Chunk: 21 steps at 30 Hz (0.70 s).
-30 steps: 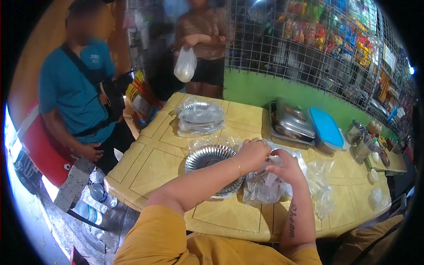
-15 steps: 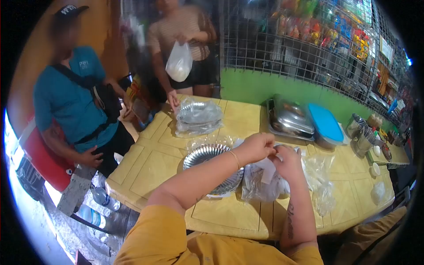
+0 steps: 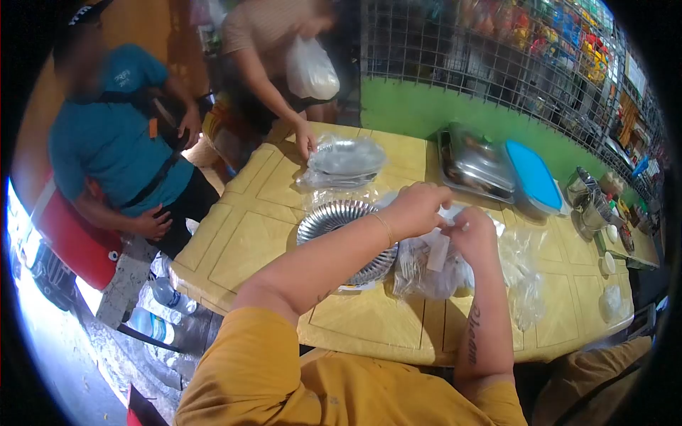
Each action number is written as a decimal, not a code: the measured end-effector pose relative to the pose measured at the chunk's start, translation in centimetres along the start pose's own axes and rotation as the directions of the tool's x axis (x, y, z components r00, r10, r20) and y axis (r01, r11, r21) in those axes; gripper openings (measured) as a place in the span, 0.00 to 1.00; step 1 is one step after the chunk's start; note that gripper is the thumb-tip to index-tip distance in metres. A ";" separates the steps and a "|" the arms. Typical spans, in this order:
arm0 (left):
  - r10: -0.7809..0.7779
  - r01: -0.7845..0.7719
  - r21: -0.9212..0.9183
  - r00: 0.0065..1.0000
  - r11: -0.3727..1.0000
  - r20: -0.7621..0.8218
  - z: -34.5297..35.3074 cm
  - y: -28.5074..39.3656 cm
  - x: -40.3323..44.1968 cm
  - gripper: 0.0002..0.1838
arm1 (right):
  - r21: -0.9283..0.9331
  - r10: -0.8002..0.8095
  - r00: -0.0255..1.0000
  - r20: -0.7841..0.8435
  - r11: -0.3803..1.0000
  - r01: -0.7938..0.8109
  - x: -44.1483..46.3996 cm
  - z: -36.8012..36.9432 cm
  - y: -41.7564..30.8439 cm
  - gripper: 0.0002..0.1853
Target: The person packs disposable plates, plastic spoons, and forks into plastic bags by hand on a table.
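My left hand (image 3: pixel 420 208), with a thin band at its wrist, is closed in a pinch at the top of a clear plastic bag (image 3: pixel 419 273). Close beside it, my right hand (image 3: pixel 470 231) pinches the same bag. A pale strip (image 3: pixel 438 252) hangs below my fingers; the bag's contents are hard to make out. Under my left forearm lies a round, fluted silver foil tray (image 3: pixel 320 224), partly hidden by the arm. Loose clear plastic (image 3: pixel 524 277) spreads over the table to the right of my right hand.
Across the yellow table (image 3: pixel 234 241), one person's hand (image 3: pixel 305 139) touches a plastic-wrapped stack (image 3: pixel 346 157). Another person (image 3: pixel 121 135) stands at the left. A lidded container (image 3: pixel 477 167), a blue-lidded box (image 3: pixel 533 174) and metal cups (image 3: pixel 593 213) line the far right side.
The person across has leaned forward, and the white bag they carry has swung right. The wrapped stack appears further right as my view shifts. My hands stay together at the plastic bag.
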<state>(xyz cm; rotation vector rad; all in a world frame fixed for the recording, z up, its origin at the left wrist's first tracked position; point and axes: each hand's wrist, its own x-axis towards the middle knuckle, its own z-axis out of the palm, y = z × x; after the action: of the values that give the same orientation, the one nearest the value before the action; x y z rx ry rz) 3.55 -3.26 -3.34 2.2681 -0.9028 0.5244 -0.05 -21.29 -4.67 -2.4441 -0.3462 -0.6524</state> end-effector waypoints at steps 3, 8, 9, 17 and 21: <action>-0.002 0.000 0.049 0.999 0.999 0.044 1.0 -1.7 0.2 0.06 | -0.014 0.115 0.989 0.095 0.993 -0.114 0.1 -0.5 0.3 0.15; 0.013 -0.028 0.128 0.993 0.991 0.116 0.6 -1.1 0.2 0.05 | 0.187 -0.022 0.999 0.038 0.982 0.014 -0.1 -0.2 0.4 0.10; 0.059 -0.066 0.110 0.996 0.992 0.073 0.7 -1.0 0.2 0.05 | 0.177 -0.023 0.999 0.029 0.984 0.018 -0.1 0.2 0.8 0.09; 0.105 -0.102 0.105 0.994 0.989 -0.023 1.0 -1.3 0.0 0.04 | 0.128 0.064 0.998 0.001 0.990 -0.064 0.2 0.2 1.3 0.12; 0.070 -0.082 0.189 0.995 0.979 0.067 0.4 -1.4 0.0 0.04 | 0.122 0.112 0.988 0.108 0.985 -0.125 0.1 -0.5 0.1 0.11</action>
<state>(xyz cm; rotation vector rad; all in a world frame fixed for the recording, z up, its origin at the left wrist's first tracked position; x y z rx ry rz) 4.58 -2.72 -4.18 2.4410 -1.0108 0.6028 -0.15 -21.62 -4.33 -2.3589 -0.2710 -0.4426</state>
